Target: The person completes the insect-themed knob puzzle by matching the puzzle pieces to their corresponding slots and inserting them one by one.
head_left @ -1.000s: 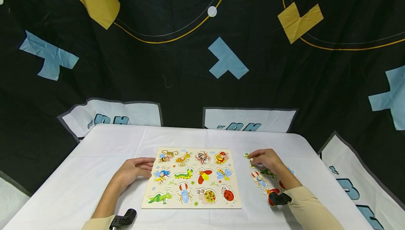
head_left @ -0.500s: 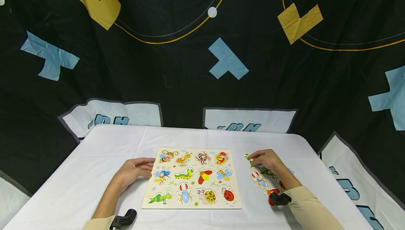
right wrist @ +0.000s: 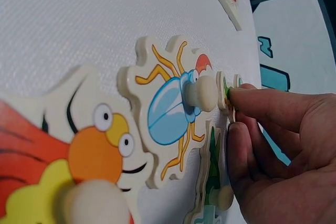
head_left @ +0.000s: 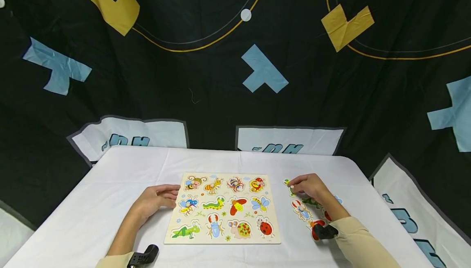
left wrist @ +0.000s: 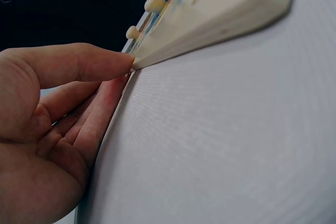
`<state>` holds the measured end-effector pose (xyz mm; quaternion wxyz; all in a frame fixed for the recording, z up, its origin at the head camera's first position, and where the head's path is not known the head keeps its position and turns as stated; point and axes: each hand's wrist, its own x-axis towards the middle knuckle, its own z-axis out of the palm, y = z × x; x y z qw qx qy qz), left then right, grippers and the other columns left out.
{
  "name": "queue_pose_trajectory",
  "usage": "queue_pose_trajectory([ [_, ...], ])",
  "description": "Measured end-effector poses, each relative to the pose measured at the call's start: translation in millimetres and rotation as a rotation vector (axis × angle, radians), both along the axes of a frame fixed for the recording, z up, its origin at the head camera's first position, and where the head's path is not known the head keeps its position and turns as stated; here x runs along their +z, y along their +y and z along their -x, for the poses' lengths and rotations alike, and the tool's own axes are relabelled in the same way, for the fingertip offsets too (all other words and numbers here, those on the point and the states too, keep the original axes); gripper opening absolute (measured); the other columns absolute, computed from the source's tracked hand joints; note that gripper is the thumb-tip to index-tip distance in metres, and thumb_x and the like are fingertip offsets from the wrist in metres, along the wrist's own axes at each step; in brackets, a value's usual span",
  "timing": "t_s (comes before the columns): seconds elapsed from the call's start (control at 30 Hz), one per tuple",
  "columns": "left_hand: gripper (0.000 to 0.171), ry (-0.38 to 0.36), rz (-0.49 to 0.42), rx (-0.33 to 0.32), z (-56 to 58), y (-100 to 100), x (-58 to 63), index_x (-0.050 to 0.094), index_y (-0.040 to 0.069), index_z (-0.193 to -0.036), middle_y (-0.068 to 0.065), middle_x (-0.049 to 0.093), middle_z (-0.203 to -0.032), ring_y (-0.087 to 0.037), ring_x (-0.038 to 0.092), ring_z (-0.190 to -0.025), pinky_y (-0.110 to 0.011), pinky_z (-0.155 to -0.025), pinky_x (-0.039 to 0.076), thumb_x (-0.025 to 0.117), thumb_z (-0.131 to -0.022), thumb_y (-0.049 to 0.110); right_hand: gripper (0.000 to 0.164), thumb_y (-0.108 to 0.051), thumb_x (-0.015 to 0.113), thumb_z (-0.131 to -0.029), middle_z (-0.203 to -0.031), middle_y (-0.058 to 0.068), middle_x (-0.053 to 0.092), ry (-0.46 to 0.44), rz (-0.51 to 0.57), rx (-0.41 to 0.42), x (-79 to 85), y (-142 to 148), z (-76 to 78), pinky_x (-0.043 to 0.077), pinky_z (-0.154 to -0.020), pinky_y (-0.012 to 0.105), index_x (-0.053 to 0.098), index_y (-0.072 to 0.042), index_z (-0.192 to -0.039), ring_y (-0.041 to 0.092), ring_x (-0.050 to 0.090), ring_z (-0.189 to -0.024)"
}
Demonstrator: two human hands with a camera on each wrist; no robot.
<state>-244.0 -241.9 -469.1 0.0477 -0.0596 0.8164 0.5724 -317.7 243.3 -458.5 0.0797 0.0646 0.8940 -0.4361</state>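
The wooden insect puzzle board (head_left: 199,235) lies flat in mid-table, printed with bugs in rows. In the left wrist view, knobs stand on pieces near its far end. My left hand (head_left: 152,200) rests at its left edge, fingertips touching the side, fingers loosely extended. Right of the board, my right hand (head_left: 310,187) pinches a green puzzle piece, seemingly a caterpillar (head_left: 286,182), between thumb and index finger; the fingers partly cover it. Beside that hand lie a blue beetle piece (right wrist: 170,111), a green grasshopper-like piece (right wrist: 212,182) and a red-winged insect piece (right wrist: 94,145), each with a knob.
More pieces lie under the right forearm, partly hidden by it. A white cloth covers the table (head_left: 128,174). Behind it hangs a black curtain (head_left: 206,96) with blue and gold shapes. Black wrist cameras sit on both sleeves (head_left: 364,243).
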Motion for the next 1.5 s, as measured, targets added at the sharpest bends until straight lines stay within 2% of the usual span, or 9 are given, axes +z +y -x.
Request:
queue_pose_trajectory([
  [0.3, 0.061, -0.002, -0.006, 0.001, -0.6, 0.0, 0.7, 0.061, 0.003, -0.125, -0.009, 0.07, -0.103, -0.018, 0.066, -0.091, -0.024, -0.077, 0.047, 0.077, -0.066, 0.0, 0.015, -0.015, 0.076, -0.074, -0.093, 0.004, 0.07, -0.027, -0.024, -0.033, 1.8, -3.0, 0.8, 0.04, -0.057, 0.029, 0.077, -0.015, -0.089, 0.021, 0.057, -0.079],
  [0.6, 0.061, -0.004, 0.004, 0.003, 1.1, -0.3, -0.9, 0.062, 0.004, -0.124, -0.008, 0.07, -0.102, -0.018, 0.065, -0.091, -0.027, -0.079, 0.047, 0.077, -0.065, 0.001, 0.017, -0.012, 0.078, -0.07, -0.086, 0.004, 0.07, 0.038, 0.011, 0.002, 2.8, -5.5, 0.3, 0.045, -0.06, 0.031, 0.076, -0.008, -0.087, 0.019, 0.056, -0.071],
  [0.87, 0.062, 0.011, -0.005, -0.008, 0.3, -0.1, -0.5, 0.061, 0.002, -0.125, -0.009, 0.07, -0.103, -0.019, 0.066, -0.091, -0.025, -0.077, 0.047, 0.077, -0.065, 0.0, 0.017, -0.014, 0.081, -0.068, -0.085, 0.003, 0.07, 0.055, -0.031, 0.01, 7.5, -8.4, -0.8, 0.045, -0.06, 0.031, 0.076, -0.009, -0.083, 0.018, 0.057, -0.072],
  [1.13, 0.061, 0.018, -0.005, -0.007, 0.1, -0.6, -1.5, 0.061, 0.002, -0.124, -0.01, 0.07, -0.103, -0.018, 0.065, -0.091, -0.024, -0.075, 0.047, 0.077, -0.065, 0.0, 0.016, -0.018, 0.081, -0.07, -0.079, 0.001, 0.069, 0.044, -0.054, 0.056, 14.1, -13.1, -1.6, 0.046, -0.062, 0.03, 0.075, -0.009, -0.082, 0.017, 0.056, -0.07],
  [1.3, 0.061, 0.017, -0.003, -0.007, -0.8, -0.1, -0.5, 0.061, 0.002, -0.124, -0.009, 0.07, -0.103, -0.018, 0.065, -0.091, -0.024, -0.076, 0.047, 0.077, -0.066, 0.0, 0.016, -0.018, 0.081, -0.069, -0.074, 0.0, 0.069, 0.07, -0.062, 0.091, 18.5, -20.1, -3.0, 0.047, -0.061, 0.031, 0.074, -0.009, -0.08, 0.016, 0.056, -0.067],
  [1.5, 0.061, 0.02, -0.012, -0.006, -0.7, -0.3, -0.7, 0.061, 0.001, -0.124, -0.01, 0.07, -0.102, -0.019, 0.066, -0.091, -0.024, -0.076, 0.048, 0.077, -0.065, -0.001, 0.017, -0.018, 0.082, -0.068, -0.073, -0.001, 0.068, 0.083, -0.081, 0.097, 22.3, -32.2, -5.6, 0.045, -0.06, 0.029, 0.074, -0.009, -0.08, 0.015, 0.055, -0.067],
])
